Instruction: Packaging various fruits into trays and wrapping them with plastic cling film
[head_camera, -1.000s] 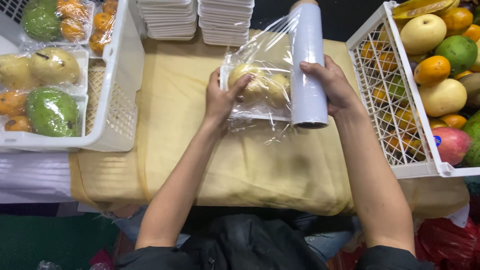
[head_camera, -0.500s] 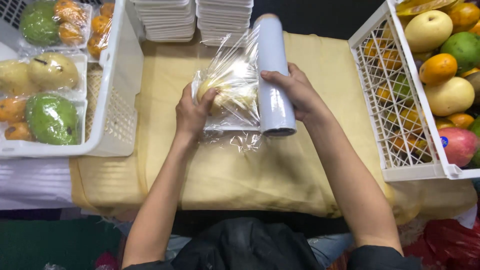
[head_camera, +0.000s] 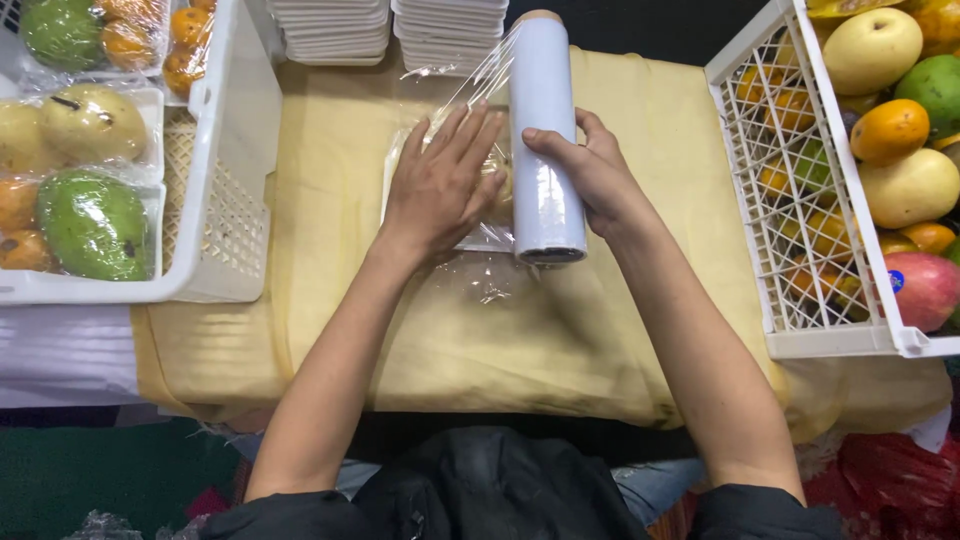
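Left hand (head_camera: 437, 185) flat, open on wrapped tray (head_camera: 440, 215); right hand (head_camera: 590, 175) grips film roll (head_camera: 545, 140) alongside.

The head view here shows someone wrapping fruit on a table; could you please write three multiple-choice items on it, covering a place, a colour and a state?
1. Where does the left hand rest?
A. flat on the film-covered tray
B. in the right crate
C. on the stacked trays

2. What colour is the cloth on the table?
A. blue
B. pale yellow
C. red

3. What is the state of the cling film roll?
A. still boxed
B. standing upright alone
C. lying down, held by the right hand, film drawn out

Answers: 1 A, the palm lies spread on the film; 2 B, the cloth shows pale yellow; 3 C, the fingers wrap the roll beside the tray.
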